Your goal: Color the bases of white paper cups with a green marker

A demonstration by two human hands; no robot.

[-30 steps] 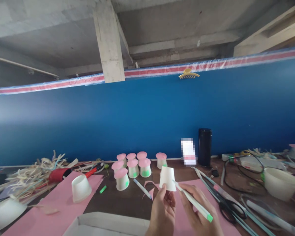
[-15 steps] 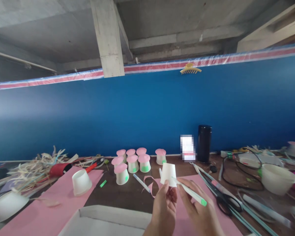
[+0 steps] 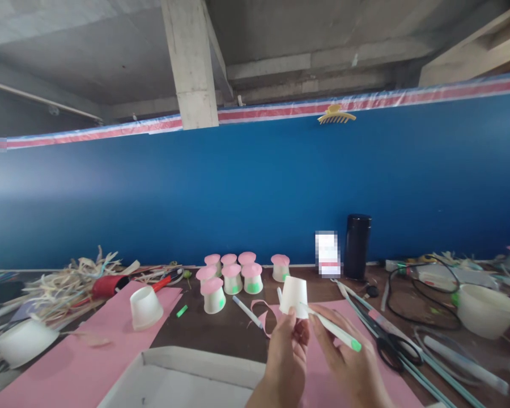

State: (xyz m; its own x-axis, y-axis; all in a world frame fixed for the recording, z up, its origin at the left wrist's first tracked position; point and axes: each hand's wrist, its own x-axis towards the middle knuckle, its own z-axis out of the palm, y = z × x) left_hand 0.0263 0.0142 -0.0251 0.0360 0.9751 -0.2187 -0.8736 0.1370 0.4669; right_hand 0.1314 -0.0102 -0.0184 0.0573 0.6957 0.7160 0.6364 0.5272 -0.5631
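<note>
The held white cup (image 3: 294, 296) has been shifted slightly right, uncovering a pale pen end (image 3: 279, 294) behind it. The green-ended marker (image 3: 335, 328) has been brought to a flatter slant.

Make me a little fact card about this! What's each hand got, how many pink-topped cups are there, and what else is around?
Left hand: holds a plain white cup
Right hand: holds a green-ended marker, its tip at the cup's side
Pink-topped cups: eight, one standing apart; green patches on several
Scissors: right side, black handles
Black cylinder: upright near the blue wall
Yellow claw clip: high on that wall
</note>
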